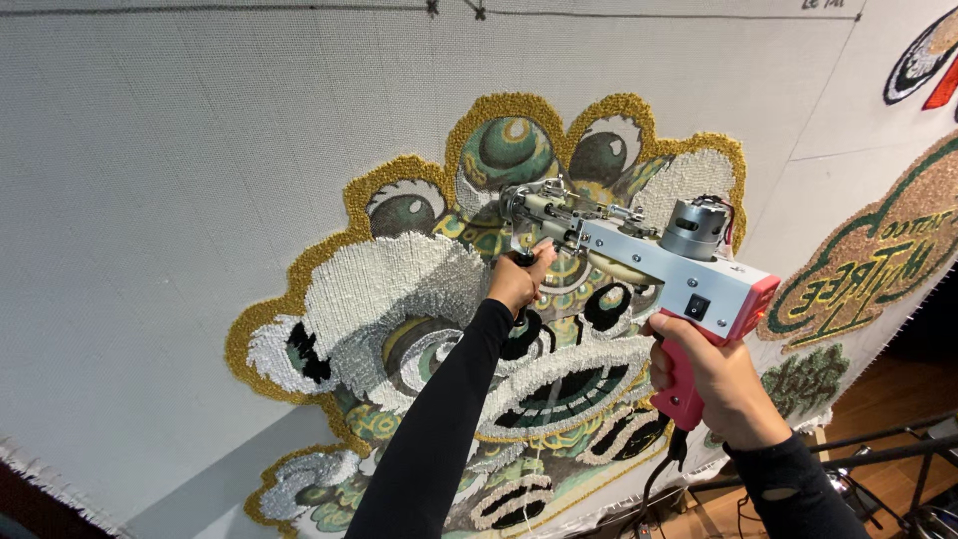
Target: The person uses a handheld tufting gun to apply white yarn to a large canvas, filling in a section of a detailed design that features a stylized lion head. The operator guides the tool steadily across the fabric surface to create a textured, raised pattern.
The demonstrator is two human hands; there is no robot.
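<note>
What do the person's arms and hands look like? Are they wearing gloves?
No gloves. Both hands are bare: the left hand and the right hand. Each arm is covered by a long, snug black sleeve that ends at the wrist: the left sleeve and the right sleeve. The sleeves are plain, with no stripes or markings. No rings, watch or bracelet can be seen.

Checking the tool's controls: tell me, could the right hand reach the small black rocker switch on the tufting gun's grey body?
Probably yes: the right hand grips the pink handle just below the black rocker switch, with nothing between.
</note>
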